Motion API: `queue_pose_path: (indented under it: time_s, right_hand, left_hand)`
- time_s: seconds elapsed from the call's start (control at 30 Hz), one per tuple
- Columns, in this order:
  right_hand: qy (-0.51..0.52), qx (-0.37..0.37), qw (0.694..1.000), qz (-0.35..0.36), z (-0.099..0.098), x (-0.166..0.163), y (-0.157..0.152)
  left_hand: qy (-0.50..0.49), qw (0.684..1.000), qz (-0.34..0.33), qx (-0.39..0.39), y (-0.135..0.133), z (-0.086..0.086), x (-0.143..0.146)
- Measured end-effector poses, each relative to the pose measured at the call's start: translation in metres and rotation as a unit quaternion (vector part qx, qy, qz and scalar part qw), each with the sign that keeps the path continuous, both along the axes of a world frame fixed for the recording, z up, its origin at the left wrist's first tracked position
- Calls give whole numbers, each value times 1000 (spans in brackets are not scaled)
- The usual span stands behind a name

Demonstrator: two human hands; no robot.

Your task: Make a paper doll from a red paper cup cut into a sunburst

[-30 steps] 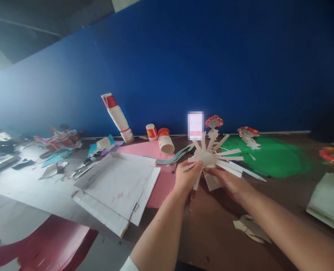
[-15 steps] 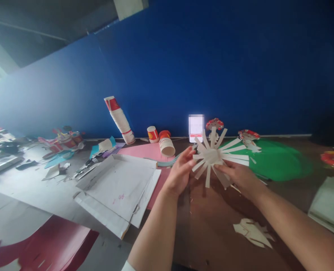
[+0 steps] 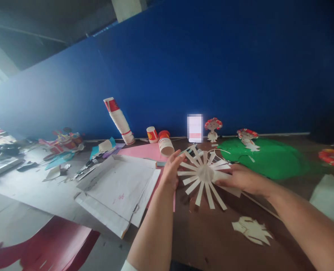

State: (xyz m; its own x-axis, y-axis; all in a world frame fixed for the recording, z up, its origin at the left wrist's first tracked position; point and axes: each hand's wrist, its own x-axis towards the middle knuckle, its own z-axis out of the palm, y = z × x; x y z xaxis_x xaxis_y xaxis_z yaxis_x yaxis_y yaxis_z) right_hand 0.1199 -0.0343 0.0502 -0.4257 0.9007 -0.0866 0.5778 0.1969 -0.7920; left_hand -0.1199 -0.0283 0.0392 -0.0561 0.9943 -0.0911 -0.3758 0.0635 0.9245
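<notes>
A white paper cup cut into radiating strips (image 3: 203, 175) lies spread like a star on the brown table (image 3: 212, 241). My right hand (image 3: 239, 178) rests on its right side, fingers flat and stretched toward the cup's round base. My left hand (image 3: 171, 171) sits at the star's left edge, fingers extended and touching the tips of the left strips. Neither hand grips anything.
A white paper scrap (image 3: 251, 230) lies near me. White envelopes (image 3: 119, 188) over pink paper (image 3: 147, 150) sit left. Cup stacks (image 3: 119, 120), (image 3: 165, 143) and mushroom crafts (image 3: 213, 128), (image 3: 247, 135) stand by the blue wall. Green paper (image 3: 268, 158) lies right, a red chair (image 3: 51, 244) bottom left.
The cut cup was held up in both hands; it has come down flat onto the table, and both hands have opened out over it.
</notes>
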Motion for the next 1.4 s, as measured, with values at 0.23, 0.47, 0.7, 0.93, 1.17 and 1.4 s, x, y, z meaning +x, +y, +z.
queue_pose_path:
  time_s: [0.23,0.47,0.7,0.93,1.17,1.4]
  right_hand:
    - [-2,6,1000,-8,1,2,0]
    - [22,-23,999,-19,1,9,2]
    - [114,-8,989,-90,3,8,4]
    - [69,-17,997,-20,-6,10,9]
    - [57,-5,998,-34,-10,11,12]
    - [62,27,993,-92,-10,9,12]
  left_hand:
    - [54,989,-131,-43,-3,-5,0]
    - [42,987,-133,-77,-4,-5,-4]
    - [26,990,-119,-77,-3,-2,-4]
    - [29,988,-126,-78,-1,-3,-6]
    - [78,975,-203,-51,-3,0,-6]
    - [99,974,-199,-41,2,-10,-4]
